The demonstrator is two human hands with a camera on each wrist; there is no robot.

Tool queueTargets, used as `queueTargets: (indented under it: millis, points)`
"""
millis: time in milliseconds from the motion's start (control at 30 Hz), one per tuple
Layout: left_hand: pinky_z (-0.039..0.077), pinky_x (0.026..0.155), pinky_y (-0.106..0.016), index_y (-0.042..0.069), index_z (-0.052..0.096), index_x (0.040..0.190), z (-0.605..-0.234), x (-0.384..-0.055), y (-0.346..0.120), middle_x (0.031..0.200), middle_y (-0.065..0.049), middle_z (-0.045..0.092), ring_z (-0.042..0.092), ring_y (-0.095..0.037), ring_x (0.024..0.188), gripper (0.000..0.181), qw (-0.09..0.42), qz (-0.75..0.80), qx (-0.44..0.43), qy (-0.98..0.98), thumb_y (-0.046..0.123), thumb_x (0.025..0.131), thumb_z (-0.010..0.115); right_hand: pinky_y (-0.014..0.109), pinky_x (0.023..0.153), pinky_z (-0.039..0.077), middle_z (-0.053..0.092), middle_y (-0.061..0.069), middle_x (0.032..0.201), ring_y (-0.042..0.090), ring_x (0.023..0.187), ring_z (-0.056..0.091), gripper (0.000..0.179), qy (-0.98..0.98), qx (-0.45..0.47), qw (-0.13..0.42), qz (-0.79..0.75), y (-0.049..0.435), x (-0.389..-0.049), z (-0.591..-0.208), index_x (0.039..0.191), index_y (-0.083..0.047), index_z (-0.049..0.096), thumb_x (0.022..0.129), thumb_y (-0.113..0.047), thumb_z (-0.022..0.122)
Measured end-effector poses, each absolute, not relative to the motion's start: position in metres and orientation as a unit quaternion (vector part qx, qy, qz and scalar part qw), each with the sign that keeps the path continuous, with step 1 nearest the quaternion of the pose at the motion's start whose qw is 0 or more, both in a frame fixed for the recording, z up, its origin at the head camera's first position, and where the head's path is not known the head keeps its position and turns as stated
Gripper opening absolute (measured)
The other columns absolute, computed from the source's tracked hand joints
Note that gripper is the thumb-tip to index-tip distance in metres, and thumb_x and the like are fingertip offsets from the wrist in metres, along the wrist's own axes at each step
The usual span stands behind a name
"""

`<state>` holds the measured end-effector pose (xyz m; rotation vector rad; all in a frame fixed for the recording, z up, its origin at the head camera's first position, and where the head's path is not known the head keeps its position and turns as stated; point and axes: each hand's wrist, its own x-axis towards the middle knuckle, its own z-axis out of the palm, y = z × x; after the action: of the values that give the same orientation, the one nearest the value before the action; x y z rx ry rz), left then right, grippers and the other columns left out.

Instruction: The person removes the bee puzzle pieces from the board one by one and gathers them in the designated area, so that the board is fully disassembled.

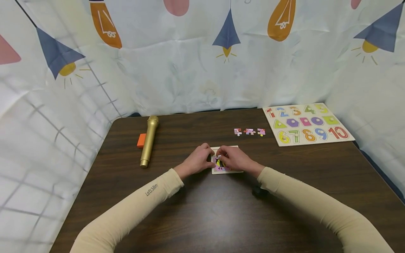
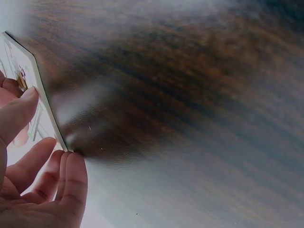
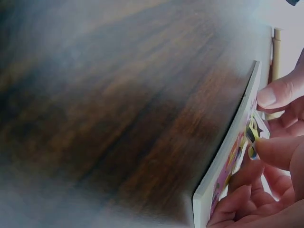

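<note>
The right grip (image 1: 235,158) pinches a puzzle piece (image 3: 252,152); the left (image 1: 198,159), part-curled, holds the board (image 1: 220,172) edge, probably against sliding.

The table (image 1: 196,218) shows dark wood grain under a glossy finish that throws back light. The puzzle tray (image 3: 205,199) has a pale, smooth, wood-like edge. The loose puzzle pieces (image 1: 250,131) look printed and flat. The microphone (image 1: 149,144) gleams like gold metal. Soft matt cloth makes the sleeves (image 1: 133,207); the curtain (image 1: 190,70) looks like thin, creased fabric.
</note>
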<state>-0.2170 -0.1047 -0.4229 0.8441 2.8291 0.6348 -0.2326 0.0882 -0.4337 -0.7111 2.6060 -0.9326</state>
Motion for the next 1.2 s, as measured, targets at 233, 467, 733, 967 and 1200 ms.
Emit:
queueTargets:
  millis: [233, 467, 733, 967, 1200]
  points:
    - [0.046, 0.082, -0.036, -0.004, 0.067, 0.112, -0.4242, -0.2180, -0.1046, 0.108, -0.014, 0.055, 0.051, -0.022, 0.089, 0.040, 0.066, 0.209, 0.276, 0.936, 0.021, 0.083, 0.080, 0.035, 0.078, 0.048, 0.064, -0.001, 0.094, 0.015, 0.082, 0.057, 0.010, 0.892, -0.257, 0.145, -0.341, 0.0929, -0.2356, -0.4319, 0.103, -0.013, 0.067, 0.095, -0.013, 0.062]
    - [0.045, 0.081, -0.035, -0.004, 0.066, 0.112, -0.4235, -0.2172, -0.1048, 0.107, -0.014, 0.055, 0.050, -0.022, 0.088, 0.040, 0.069, 0.209, 0.272, 0.937, 0.021, 0.083, 0.080, 0.035, 0.081, 0.047, 0.065, -0.002, 0.099, 0.017, 0.086, 0.056, 0.012, 0.887, -0.248, 0.173, -0.350, 0.0957, -0.2382, -0.4312, 0.106, -0.014, 0.069, 0.096, -0.015, 0.062]
    - [0.046, 0.081, -0.035, -0.004, 0.066, 0.112, -0.4219, -0.2163, -0.1041, 0.107, -0.013, 0.054, 0.050, -0.022, 0.089, 0.042, 0.067, 0.210, 0.272, 0.937, 0.021, 0.082, 0.081, 0.036, 0.081, 0.046, 0.065, -0.001, 0.094, 0.016, 0.082, 0.054, 0.013, 0.896, -0.245, 0.156, -0.337, 0.0919, -0.2392, -0.4329, 0.106, -0.011, 0.068, 0.098, -0.014, 0.059]
    - [0.046, 0.080, -0.035, -0.004, 0.067, 0.112, -0.4219, -0.2164, -0.1036, 0.107, -0.013, 0.054, 0.050, -0.022, 0.088, 0.041, 0.066, 0.208, 0.275, 0.936, 0.021, 0.083, 0.080, 0.031, 0.075, 0.047, 0.064, 0.000, 0.097, 0.015, 0.081, 0.054, 0.019, 0.898, -0.271, 0.127, -0.324, 0.0906, -0.2336, -0.4358, 0.111, -0.010, 0.065, 0.093, -0.013, 0.066]
    - [0.046, 0.081, -0.035, -0.003, 0.067, 0.113, -0.4222, -0.2171, -0.1036, 0.106, -0.012, 0.054, 0.051, -0.022, 0.089, 0.041, 0.065, 0.203, 0.272, 0.938, 0.022, 0.083, 0.080, 0.031, 0.077, 0.048, 0.059, 0.004, 0.110, 0.016, 0.088, 0.052, 0.040, 0.888, -0.337, 0.103, -0.295, 0.0971, -0.2302, -0.4372, 0.125, -0.009, 0.059, 0.088, -0.017, 0.073]
